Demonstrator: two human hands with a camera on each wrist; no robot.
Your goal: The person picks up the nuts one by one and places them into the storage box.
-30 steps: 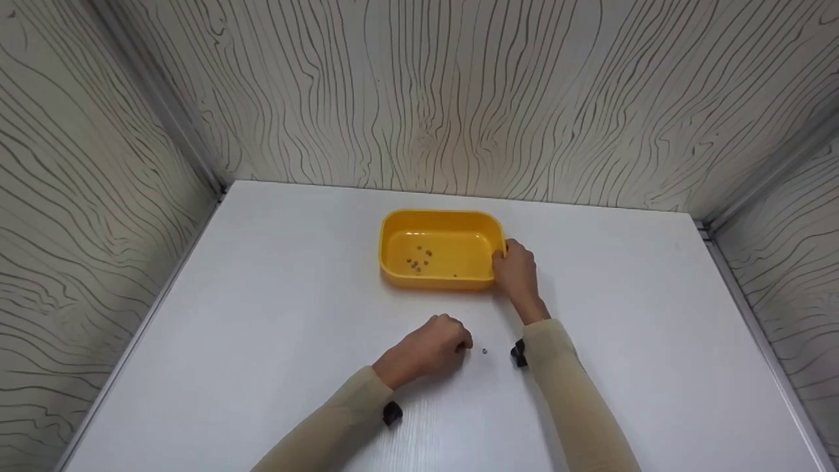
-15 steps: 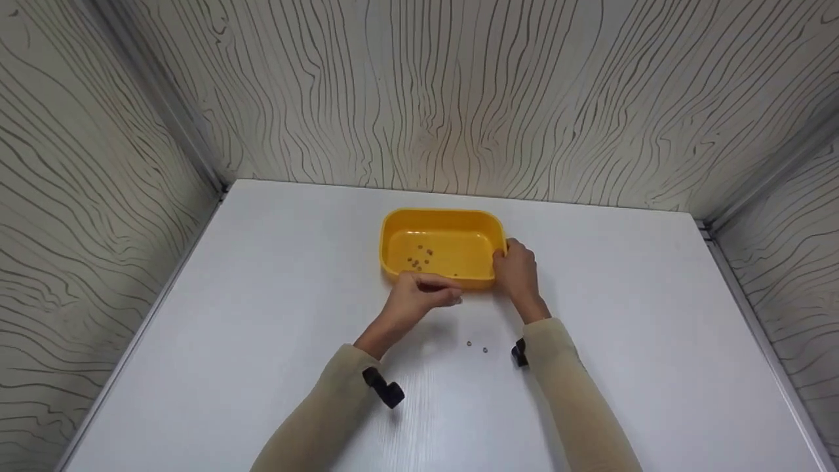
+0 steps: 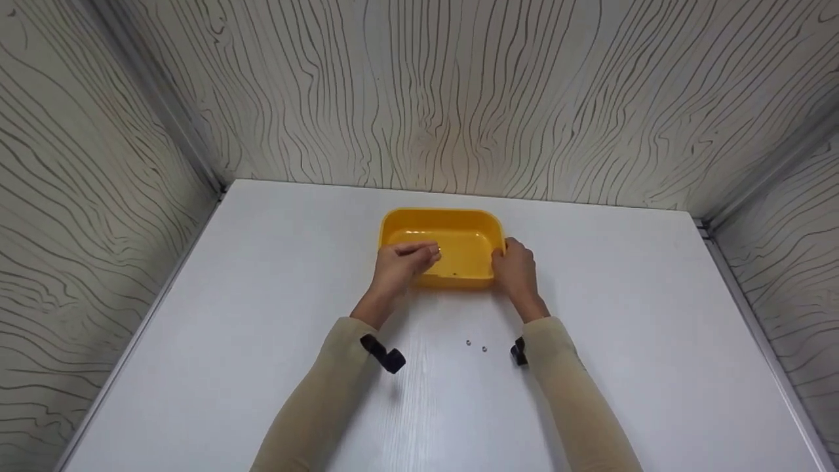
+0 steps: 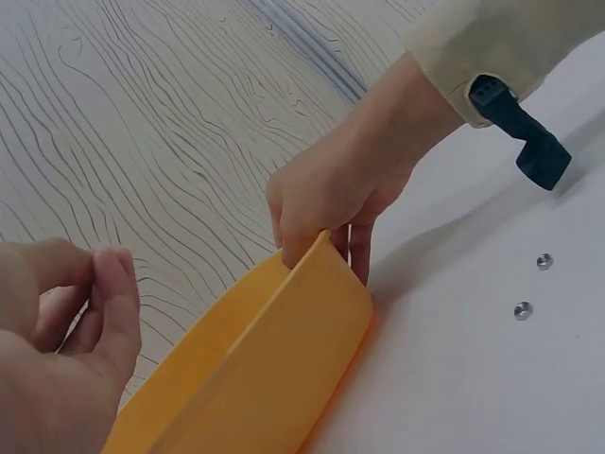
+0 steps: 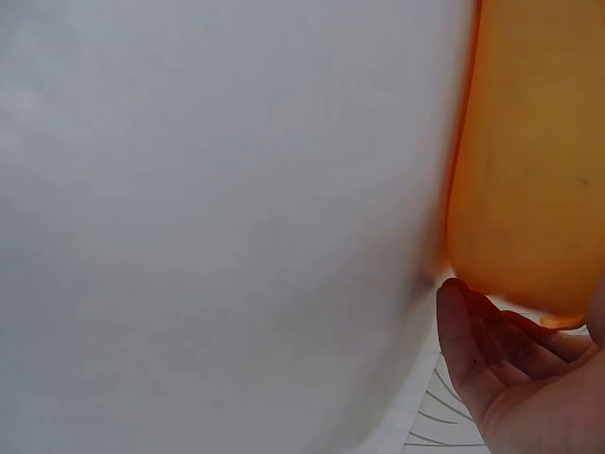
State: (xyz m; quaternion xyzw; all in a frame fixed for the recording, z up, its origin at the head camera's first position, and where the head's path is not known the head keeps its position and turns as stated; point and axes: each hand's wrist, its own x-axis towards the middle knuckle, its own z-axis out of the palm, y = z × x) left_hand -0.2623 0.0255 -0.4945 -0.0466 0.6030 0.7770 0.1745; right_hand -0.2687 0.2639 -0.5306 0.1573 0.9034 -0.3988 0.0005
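A yellow plastic box [image 3: 468,278] stands toward the back of the white table. My left hand [image 3: 401,265] is over its left half, thumb and fingertips pinched together, with a small shiny nut [image 3: 438,250] just showing at the tips. My right hand [image 3: 516,270] grips the box's right end wall, thumb inside and fingers outside, as the left wrist view also shows. One dark nut [image 3: 455,274] is visible inside by the front wall; my left hand hides the left part of the box floor. Two metal nuts [image 4: 544,262] [image 4: 524,310] lie on the table in front of the box.
The white table [image 3: 275,262] is bounded by wood-grain patterned panels [image 3: 426,98] at the back and sides. Black wrist mounts [image 3: 383,354] jut from both sleeves, the right one close to the loose nuts.
My left hand has lifted from the table near the nuts and moved away from me, over the box, fingers pinched. The right hand has kept its grip on the box, which stays put.
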